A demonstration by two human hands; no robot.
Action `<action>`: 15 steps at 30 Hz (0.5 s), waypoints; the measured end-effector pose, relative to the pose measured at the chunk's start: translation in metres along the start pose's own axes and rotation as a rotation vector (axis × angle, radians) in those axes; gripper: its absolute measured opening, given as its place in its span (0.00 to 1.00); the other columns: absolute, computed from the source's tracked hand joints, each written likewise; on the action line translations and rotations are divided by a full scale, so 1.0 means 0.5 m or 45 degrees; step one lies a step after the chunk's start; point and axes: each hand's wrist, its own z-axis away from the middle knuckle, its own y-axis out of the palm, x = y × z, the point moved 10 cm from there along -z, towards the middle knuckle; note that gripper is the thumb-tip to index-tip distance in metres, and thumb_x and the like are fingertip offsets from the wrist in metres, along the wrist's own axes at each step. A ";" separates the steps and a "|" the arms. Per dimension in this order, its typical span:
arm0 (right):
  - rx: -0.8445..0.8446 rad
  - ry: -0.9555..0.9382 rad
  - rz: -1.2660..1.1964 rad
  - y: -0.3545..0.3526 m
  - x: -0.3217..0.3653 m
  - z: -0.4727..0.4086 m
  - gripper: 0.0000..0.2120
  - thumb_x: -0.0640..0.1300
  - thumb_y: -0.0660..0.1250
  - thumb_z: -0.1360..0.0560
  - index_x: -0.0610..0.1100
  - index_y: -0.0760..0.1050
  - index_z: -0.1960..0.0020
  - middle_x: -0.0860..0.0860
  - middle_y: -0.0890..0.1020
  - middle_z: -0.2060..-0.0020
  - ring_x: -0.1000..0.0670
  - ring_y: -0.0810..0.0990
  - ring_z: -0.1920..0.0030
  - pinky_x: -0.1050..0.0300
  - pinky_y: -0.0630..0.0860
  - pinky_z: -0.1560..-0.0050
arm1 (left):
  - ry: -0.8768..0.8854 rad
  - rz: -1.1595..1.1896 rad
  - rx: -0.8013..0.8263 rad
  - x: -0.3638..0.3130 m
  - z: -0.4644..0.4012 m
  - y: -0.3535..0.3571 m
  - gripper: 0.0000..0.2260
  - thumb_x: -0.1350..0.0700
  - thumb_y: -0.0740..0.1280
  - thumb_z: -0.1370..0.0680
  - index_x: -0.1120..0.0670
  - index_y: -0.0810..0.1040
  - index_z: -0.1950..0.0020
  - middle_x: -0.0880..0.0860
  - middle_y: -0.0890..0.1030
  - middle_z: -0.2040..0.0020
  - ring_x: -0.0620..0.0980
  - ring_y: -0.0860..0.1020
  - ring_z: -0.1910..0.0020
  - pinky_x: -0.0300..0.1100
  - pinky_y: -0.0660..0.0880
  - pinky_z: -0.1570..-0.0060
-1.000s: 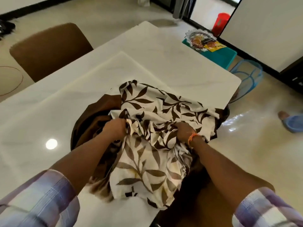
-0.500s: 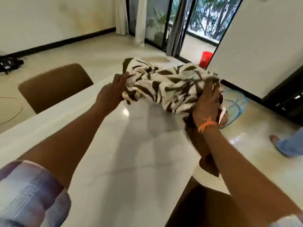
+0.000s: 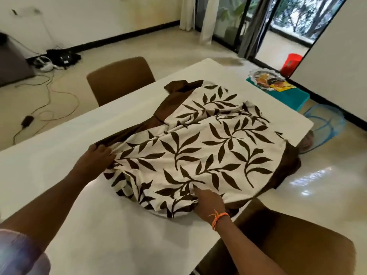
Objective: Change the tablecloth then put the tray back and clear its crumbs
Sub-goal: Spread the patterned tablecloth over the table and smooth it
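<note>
Tablecloth (image 3: 198, 147), a cream sheet printed with dark leaves and edged in brown, is now laid partly opened over the right half of the white surface (image 3: 99, 231), where half a second ago it was held bunched in the air between both hands. At the left of the frame its gathered brown-and-cream edge is gripped by the left hand (image 3: 97, 157), fingers curled into the folds. Low in the centre, a pleat at the near edge is pinched by the right hand (image 3: 208, 203), with the forefinger stretched out flat on the fabric. From the hands outward, the printed panel is seen fairly flat across the middle, rumpled under the near edge, doubled over towards the upper centre, and hung off the right rim of the surface beside a brown chair (image 3: 294, 247).

The throw-out is judged done and the spreading only begun: most of the surface is still uncovered, and the doubled sections are yet to be drawn towards the far and left ends. The tray (image 3: 268, 79), loaded with food, is seen set on a teal stool (image 3: 292, 96) at the upper right, well apart from the cloth; its return and the crumb clearing are still to come.
</note>
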 end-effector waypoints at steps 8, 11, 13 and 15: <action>0.047 -0.022 0.046 0.104 0.195 0.094 0.18 0.54 0.59 0.24 0.55 0.71 0.35 0.48 0.82 0.46 0.43 0.80 0.44 0.50 0.75 0.45 | -0.255 0.048 0.302 0.080 0.236 0.208 0.17 0.57 0.68 0.24 0.54 0.78 0.35 0.64 0.74 0.34 0.64 0.69 0.32 0.59 0.59 0.32; -0.196 0.121 0.083 0.082 0.272 0.157 0.14 0.48 0.66 0.28 0.54 0.77 0.42 0.48 0.83 0.53 0.40 0.81 0.48 0.44 0.73 0.48 | -0.363 0.118 0.345 0.125 0.338 0.289 0.20 0.62 0.64 0.22 0.60 0.72 0.30 0.68 0.68 0.30 0.68 0.66 0.30 0.66 0.55 0.32; -0.356 0.269 0.073 0.071 0.307 0.198 0.11 0.43 0.73 0.36 0.48 0.81 0.54 0.45 0.82 0.62 0.38 0.81 0.58 0.43 0.76 0.57 | -0.537 0.387 0.317 0.127 0.397 0.316 0.17 0.64 0.61 0.24 0.66 0.74 0.35 0.75 0.72 0.39 0.75 0.74 0.42 0.70 0.66 0.44; -0.449 0.355 -0.143 0.077 0.349 0.233 0.07 0.44 0.70 0.34 0.47 0.81 0.56 0.45 0.80 0.62 0.38 0.81 0.59 0.44 0.78 0.59 | -0.612 0.940 0.329 0.085 0.438 0.287 0.14 0.58 0.57 0.21 0.66 0.76 0.44 0.72 0.79 0.51 0.70 0.80 0.58 0.62 0.77 0.59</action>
